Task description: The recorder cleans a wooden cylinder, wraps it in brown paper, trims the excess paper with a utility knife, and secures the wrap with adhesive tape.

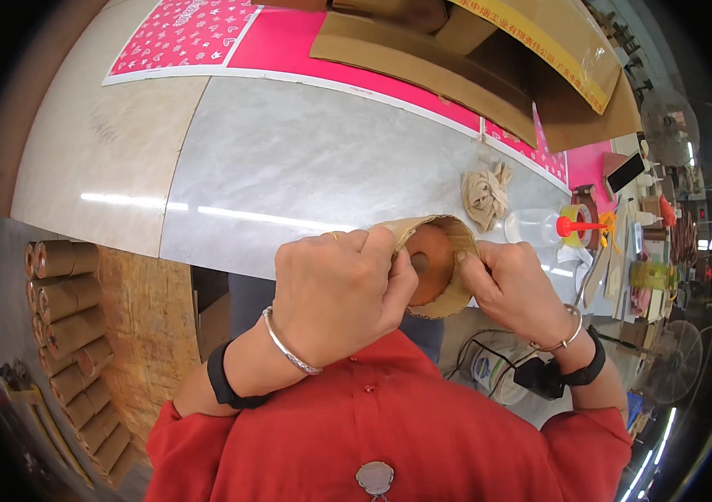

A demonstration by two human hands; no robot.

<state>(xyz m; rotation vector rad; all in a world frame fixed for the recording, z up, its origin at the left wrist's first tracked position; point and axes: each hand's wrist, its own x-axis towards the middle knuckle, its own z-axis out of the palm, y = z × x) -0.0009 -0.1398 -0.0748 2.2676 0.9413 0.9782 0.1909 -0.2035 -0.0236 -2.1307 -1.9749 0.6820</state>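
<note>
My left hand (335,289) grips the left side of a short brown cardboard tube (448,259) held just above the table's near edge. Inside the tube's open end sits an orange-brown round disc (431,263) with a small hole in its middle. My right hand (511,284) pinches the tube's right rim between thumb and fingers. Both wrists wear a silver bangle and a black band. The tube's far end is hidden behind my left hand.
A grey marble-look table (289,159) lies ahead, with pink patterned sheets (189,33) and cardboard boxes (456,50) at its far side. A crumpled beige cloth (486,192) and a clear squeeze bottle with a red nozzle (548,226) lie to the right. Stacked cardboard tubes (67,309) stand at lower left.
</note>
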